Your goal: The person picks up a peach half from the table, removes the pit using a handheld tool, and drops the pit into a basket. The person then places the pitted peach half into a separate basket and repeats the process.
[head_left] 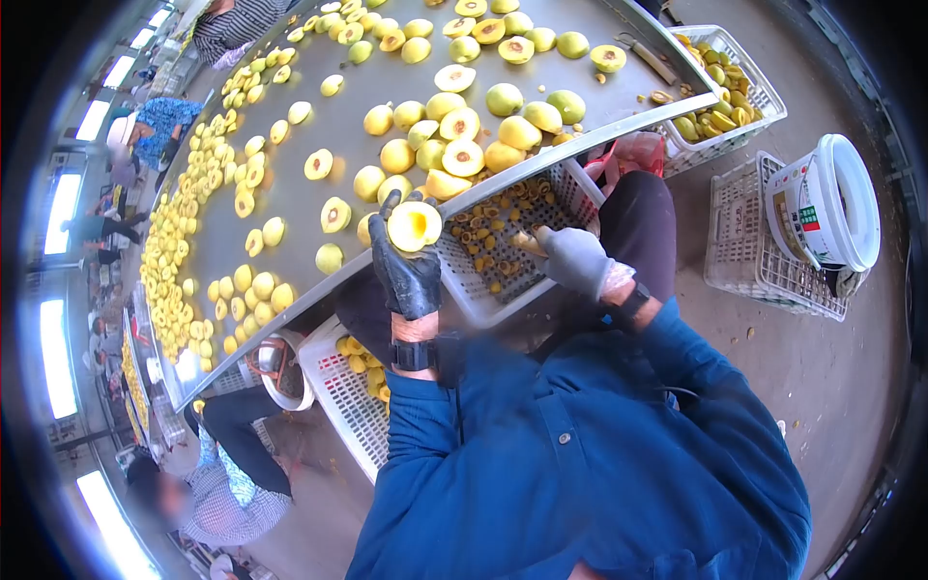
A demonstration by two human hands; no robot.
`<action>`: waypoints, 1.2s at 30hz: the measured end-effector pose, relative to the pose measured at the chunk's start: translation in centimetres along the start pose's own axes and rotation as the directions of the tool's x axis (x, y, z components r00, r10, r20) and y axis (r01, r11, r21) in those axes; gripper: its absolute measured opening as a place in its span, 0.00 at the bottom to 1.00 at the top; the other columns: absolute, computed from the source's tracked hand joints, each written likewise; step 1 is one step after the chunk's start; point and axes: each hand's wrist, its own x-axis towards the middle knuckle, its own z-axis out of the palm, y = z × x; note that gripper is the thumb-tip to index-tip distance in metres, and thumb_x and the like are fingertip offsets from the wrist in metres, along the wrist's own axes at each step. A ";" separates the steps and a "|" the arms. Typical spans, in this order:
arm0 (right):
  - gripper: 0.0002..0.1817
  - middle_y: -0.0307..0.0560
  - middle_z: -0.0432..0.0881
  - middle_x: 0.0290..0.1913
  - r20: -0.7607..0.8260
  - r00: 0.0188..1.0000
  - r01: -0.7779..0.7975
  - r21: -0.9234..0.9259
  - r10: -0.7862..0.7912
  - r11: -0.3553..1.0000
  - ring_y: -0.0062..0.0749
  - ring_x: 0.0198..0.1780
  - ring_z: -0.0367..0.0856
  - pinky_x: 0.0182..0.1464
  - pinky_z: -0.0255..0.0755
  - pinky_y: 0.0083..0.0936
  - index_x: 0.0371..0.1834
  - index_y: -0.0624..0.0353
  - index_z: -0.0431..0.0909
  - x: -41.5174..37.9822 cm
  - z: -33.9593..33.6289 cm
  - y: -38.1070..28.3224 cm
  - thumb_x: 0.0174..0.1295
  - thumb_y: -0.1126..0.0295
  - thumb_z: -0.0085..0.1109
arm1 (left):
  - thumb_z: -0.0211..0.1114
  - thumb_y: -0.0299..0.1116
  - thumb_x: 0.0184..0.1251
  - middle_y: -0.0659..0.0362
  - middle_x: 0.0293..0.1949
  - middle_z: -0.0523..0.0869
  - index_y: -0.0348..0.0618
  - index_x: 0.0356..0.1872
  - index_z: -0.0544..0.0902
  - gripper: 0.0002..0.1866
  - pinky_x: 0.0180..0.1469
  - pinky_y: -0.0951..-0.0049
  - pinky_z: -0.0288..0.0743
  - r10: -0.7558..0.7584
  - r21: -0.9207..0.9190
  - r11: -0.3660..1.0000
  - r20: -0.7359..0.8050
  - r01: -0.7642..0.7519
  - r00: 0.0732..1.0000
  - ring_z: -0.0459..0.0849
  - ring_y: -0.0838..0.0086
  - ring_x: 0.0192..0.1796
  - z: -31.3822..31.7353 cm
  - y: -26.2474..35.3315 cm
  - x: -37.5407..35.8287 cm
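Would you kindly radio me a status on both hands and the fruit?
Left hand holding fruit half, no pit showing. Right hand at perforated crate, grip unclear. No obstruction seen between hands.

Cool, bright daylight comes from the left, where the windows (57, 358) are blown out to white with a bluish haze. The metal surface (290, 188) carries a soft sheen, with glare at its lower left corner; the crate (498, 311) under its edge sits in shade. The cut fruit (415, 226) is clear, its pale face nearly overexposed, while the blue shirt (580, 464) smears near its top. Fisheye distortion bends straight lines, and black vignetting rounds the corners
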 end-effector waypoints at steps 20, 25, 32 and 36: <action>0.14 0.60 0.80 0.24 0.186 0.980 0.043 0.129 -0.067 0.991 0.58 0.30 0.82 0.34 0.75 0.49 0.36 0.57 0.74 -1.8 2.5 -3.1 0.59 0.59 0.62 | 0.72 0.49 0.56 0.43 0.62 0.75 0.44 0.71 0.64 0.44 0.65 0.55 0.69 -0.123 0.873 0.488 0.082 -0.012 0.989 0.75 0.48 0.63 -16.3 -12.2 12.0; 0.15 0.61 0.81 0.27 0.132 0.983 0.091 0.267 -0.130 0.959 0.58 0.31 0.83 0.35 0.76 0.48 0.39 0.58 0.75 0.1 0.4 -5.1 0.59 0.59 0.63 | 0.75 0.44 0.53 0.43 0.57 0.78 0.42 0.70 0.65 0.44 0.61 0.54 0.72 -0.060 0.813 0.575 0.159 -0.096 0.986 0.77 0.49 0.59 -16.2 -12.3 11.8; 0.23 0.56 0.83 0.35 0.012 0.994 -0.076 0.796 0.110 0.600 0.39 0.36 0.85 0.40 0.77 0.33 0.51 0.65 0.74 6.3 -2.4 -14.1 0.60 0.59 0.66 | 0.75 0.42 0.54 0.44 0.59 0.79 0.35 0.71 0.63 0.45 0.62 0.59 0.73 0.108 0.504 0.750 0.545 -0.428 0.831 0.79 0.52 0.60 -11.6 2.1 5.0; 0.22 0.42 0.82 0.41 0.333 0.941 -0.336 0.940 0.057 0.058 0.24 0.40 0.80 0.42 0.75 0.26 0.50 0.69 0.75 5.1 -4.2 -16.1 0.62 0.63 0.66 | 0.73 0.45 0.56 0.47 0.60 0.79 0.33 0.70 0.63 0.44 0.63 0.59 0.73 0.177 0.165 0.959 0.287 -0.230 0.942 0.80 0.56 0.59 -7.8 4.3 0.9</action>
